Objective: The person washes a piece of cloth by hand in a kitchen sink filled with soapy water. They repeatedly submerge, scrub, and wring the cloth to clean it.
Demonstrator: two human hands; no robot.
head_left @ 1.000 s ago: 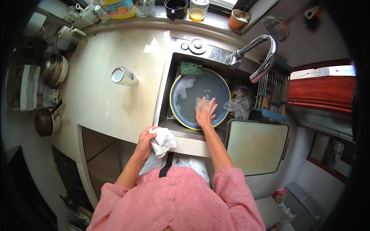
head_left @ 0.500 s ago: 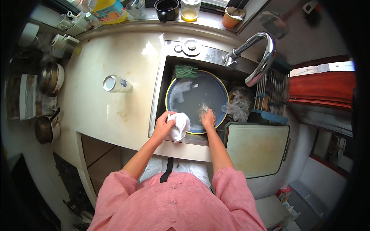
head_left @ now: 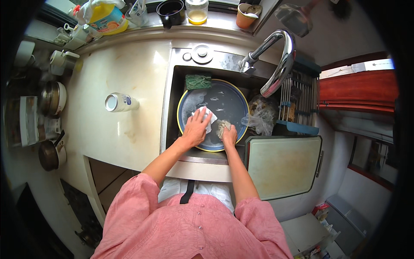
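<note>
In the sink a round grey-blue basin (head_left: 244, 101) with a yellow rim holds cloudy, soapy water. My left hand (head_left: 196, 129) reaches over the basin with its fingers stretched and apart, lying on a white cloth (head_left: 211, 122) at the water. Part of the cloth is hidden under the fingers. Beside it, near the front right of the basin, my right hand (head_left: 229, 135) is closed on a wet beige rag (head_left: 223, 127). A green scouring pad (head_left: 198, 81) rests at the basin's back left edge.
A chrome faucet (head_left: 288, 56) arches over the sink's right side. Right of the basin are a clear plastic bag (head_left: 261, 118), a dish rack (head_left: 297, 99) and a cutting board (head_left: 282, 168). A white jar (head_left: 120, 102) lies on the left counter (head_left: 129, 64).
My left hand has moved forward over the basin, bringing the white cloth from the front edge to the water, and its fingers have spread. The right hand's rag is lifted more into sight.
</note>
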